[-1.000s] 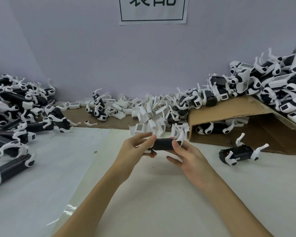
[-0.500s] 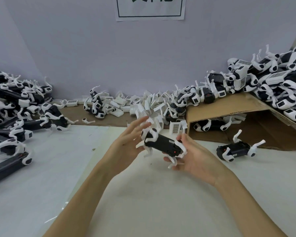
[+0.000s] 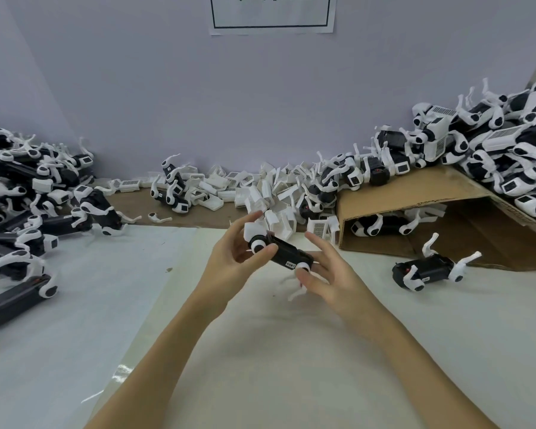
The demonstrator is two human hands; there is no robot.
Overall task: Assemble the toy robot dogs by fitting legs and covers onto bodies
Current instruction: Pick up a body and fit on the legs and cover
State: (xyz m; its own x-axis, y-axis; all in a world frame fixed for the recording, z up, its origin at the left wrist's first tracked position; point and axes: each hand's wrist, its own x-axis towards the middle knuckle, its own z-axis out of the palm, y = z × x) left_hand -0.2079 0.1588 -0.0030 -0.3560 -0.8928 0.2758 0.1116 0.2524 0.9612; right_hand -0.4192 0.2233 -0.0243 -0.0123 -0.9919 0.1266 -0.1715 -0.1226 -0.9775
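— Lilac wall behind, a paper sign (image 3: 272, 13) at the top centre of the frame, and a white-covered counter (image 3: 291, 351) filling the lower half. Where's the piece being worked on?

— Centre of the frame, held up off the counter: a black toy dog body (image 3: 287, 254) with white legs, tilted down to the right.

— Who has it?

— Both hands. The left hand (image 3: 232, 258) pinches the upper-left end, thumb on the white hip joint. The right hand (image 3: 325, 274) has its grip curled under the lower-right end, thumb against the joint there.

— How would it handle?

— Light, I'd judge, and stiff: hard plastic. The thin white legs look like the fragile part, so hold the black trunk.

— And covers?

— A heap of white covers (image 3: 260, 193) lies just behind the hands. Piled dogs (image 3: 19, 187) fill the left edge, more (image 3: 492, 144) sit on the cardboard (image 3: 415, 193) at upper right, and one lone dog (image 3: 427, 269) lies right of centre.
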